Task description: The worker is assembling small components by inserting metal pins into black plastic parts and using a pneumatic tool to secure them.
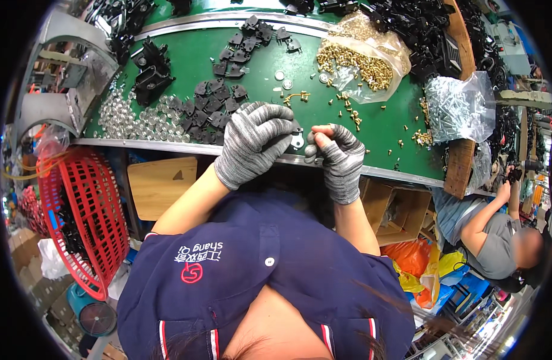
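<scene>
My left hand (256, 141), in a grey knit glove, is closed at the green bench's front edge, fingers together. At its fingertips is a small black-and-silver part (297, 139), mostly covered by the hand. Just to the right, my right hand (340, 157) wears a similar glove with bare thumb and index tips. Those tips are pinched together; anything between them is too small to make out. Beyond my hands lie brass pieces (297, 96) and small round metal discs (279, 75). Left of them are black plastic housings (213, 99) and a heap of clear-looking round caps (141, 117).
A bag of brass screws (363, 57) lies open at the back, a bag of silver screws (459, 108) at the right by a wooden strip (460, 162). Black assemblies (151, 72) stand back left. A red basket (96, 216) is below left. Another person (495, 240) sits at right.
</scene>
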A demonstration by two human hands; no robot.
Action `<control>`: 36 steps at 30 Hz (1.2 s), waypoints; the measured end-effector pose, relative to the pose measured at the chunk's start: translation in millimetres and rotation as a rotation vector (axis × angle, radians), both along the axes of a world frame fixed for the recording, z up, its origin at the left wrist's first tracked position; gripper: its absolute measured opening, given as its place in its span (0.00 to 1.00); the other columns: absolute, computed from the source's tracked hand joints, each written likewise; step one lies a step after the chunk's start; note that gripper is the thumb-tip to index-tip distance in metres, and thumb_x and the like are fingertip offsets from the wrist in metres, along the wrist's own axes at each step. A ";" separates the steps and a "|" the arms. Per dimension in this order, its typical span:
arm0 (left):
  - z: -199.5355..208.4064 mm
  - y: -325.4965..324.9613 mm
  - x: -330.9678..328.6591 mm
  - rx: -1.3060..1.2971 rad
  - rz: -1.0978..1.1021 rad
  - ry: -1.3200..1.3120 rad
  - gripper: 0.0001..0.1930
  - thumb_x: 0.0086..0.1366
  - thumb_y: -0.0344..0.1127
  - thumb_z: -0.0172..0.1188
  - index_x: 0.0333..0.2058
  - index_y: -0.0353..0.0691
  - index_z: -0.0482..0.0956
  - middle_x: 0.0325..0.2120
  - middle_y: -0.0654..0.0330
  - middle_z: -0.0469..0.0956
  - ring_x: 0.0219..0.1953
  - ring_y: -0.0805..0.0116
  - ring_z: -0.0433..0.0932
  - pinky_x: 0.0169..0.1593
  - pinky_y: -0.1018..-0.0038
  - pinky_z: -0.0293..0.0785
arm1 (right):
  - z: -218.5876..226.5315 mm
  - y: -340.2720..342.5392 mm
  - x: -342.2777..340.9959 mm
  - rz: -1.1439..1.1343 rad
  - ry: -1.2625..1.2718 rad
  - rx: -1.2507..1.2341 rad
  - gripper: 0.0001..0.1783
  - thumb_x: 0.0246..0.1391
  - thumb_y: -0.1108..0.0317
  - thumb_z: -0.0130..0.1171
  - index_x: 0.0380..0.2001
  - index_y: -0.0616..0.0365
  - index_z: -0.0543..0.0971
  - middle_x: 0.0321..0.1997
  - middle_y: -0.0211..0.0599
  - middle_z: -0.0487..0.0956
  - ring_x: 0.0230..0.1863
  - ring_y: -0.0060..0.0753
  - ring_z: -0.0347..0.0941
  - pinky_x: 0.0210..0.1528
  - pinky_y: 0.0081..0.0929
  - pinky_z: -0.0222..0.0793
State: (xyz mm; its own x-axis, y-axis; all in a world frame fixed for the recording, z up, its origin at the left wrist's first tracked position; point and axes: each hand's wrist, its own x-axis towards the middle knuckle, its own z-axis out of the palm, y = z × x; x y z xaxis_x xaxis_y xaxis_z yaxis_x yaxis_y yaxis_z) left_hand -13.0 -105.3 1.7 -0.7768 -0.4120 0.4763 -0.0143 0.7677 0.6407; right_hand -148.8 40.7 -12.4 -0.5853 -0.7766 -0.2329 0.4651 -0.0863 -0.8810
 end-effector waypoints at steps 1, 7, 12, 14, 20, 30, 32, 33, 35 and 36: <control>-1.0 -0.6 0.4 -0.027 -0.014 0.007 0.12 0.50 0.25 0.70 0.35 0.41 0.83 0.41 0.57 0.83 0.39 0.56 0.81 0.44 0.65 0.77 | 0.6 -1.2 0.6 -0.022 -0.001 -0.008 0.07 0.59 0.80 0.59 0.40 0.66 0.82 0.31 0.38 0.82 0.27 0.23 0.78 0.30 0.19 0.77; -14.2 -2.2 4.7 0.052 -0.021 0.126 0.13 0.49 0.24 0.70 0.35 0.41 0.82 0.40 0.57 0.83 0.41 0.56 0.81 0.45 0.65 0.76 | 1.2 -5.8 6.8 -0.060 0.019 -0.046 0.07 0.59 0.80 0.58 0.40 0.65 0.82 0.31 0.38 0.82 0.27 0.23 0.78 0.30 0.20 0.78; -3.5 -0.9 5.4 0.146 -0.004 0.152 0.13 0.49 0.24 0.70 0.35 0.41 0.82 0.40 0.58 0.83 0.41 0.57 0.81 0.46 0.65 0.75 | 2.1 -5.4 13.3 -0.047 0.026 -0.032 0.06 0.60 0.76 0.59 0.40 0.63 0.81 0.30 0.37 0.81 0.26 0.23 0.77 0.28 0.19 0.76; -2.0 -0.6 4.7 0.155 0.008 0.169 0.13 0.49 0.24 0.70 0.34 0.41 0.81 0.40 0.58 0.83 0.41 0.57 0.81 0.46 0.65 0.75 | 3.4 -5.1 13.8 -0.072 -0.022 -0.038 0.05 0.60 0.79 0.58 0.40 0.64 0.80 0.30 0.37 0.81 0.26 0.23 0.78 0.29 0.20 0.77; -8.7 -3.5 3.8 -0.055 -0.059 0.109 0.13 0.48 0.26 0.70 0.34 0.41 0.80 0.39 0.57 0.83 0.38 0.56 0.81 0.41 0.65 0.76 | 2.2 -6.3 15.7 -0.101 0.000 -0.032 0.05 0.60 0.78 0.59 0.39 0.64 0.80 0.30 0.37 0.81 0.25 0.23 0.78 0.28 0.20 0.76; -22.6 3.0 2.6 -0.128 -0.008 0.200 0.12 0.46 0.26 0.70 0.32 0.42 0.81 0.39 0.57 0.83 0.38 0.55 0.80 0.41 0.63 0.76 | 29.8 -19.5 -15.6 0.342 0.086 0.219 0.05 0.58 0.74 0.63 0.36 0.64 0.82 0.26 0.34 0.81 0.21 0.18 0.75 0.20 0.17 0.70; -21.1 3.8 2.9 -0.133 -0.002 0.203 0.13 0.46 0.26 0.70 0.33 0.42 0.81 0.39 0.57 0.83 0.37 0.55 0.80 0.40 0.63 0.77 | 38.2 -23.7 -18.0 0.370 0.147 0.288 0.06 0.57 0.74 0.63 0.37 0.64 0.82 0.25 0.33 0.81 0.21 0.17 0.74 0.20 0.17 0.69; -20.3 4.3 3.3 -0.135 0.004 0.205 0.13 0.46 0.26 0.70 0.33 0.42 0.81 0.39 0.57 0.83 0.37 0.55 0.80 0.40 0.63 0.77 | 43.2 -26.1 -18.5 0.396 0.206 0.353 0.06 0.57 0.74 0.64 0.38 0.64 0.82 0.25 0.32 0.81 0.21 0.16 0.74 0.20 0.16 0.68; -21.6 4.1 3.2 -0.130 0.011 0.218 0.13 0.46 0.25 0.70 0.33 0.42 0.81 0.38 0.57 0.82 0.37 0.55 0.80 0.40 0.63 0.77 | 45.7 -28.1 -17.1 0.429 0.269 0.421 0.07 0.56 0.74 0.64 0.38 0.64 0.82 0.25 0.31 0.81 0.21 0.15 0.73 0.20 0.16 0.68; -22.7 3.7 3.0 -0.127 0.011 0.228 0.13 0.45 0.25 0.70 0.33 0.42 0.81 0.38 0.58 0.82 0.37 0.56 0.80 0.39 0.63 0.76 | 44.7 -27.0 -14.7 0.410 0.290 0.393 0.08 0.56 0.74 0.65 0.39 0.64 0.82 0.25 0.30 0.81 0.21 0.15 0.73 0.21 0.16 0.67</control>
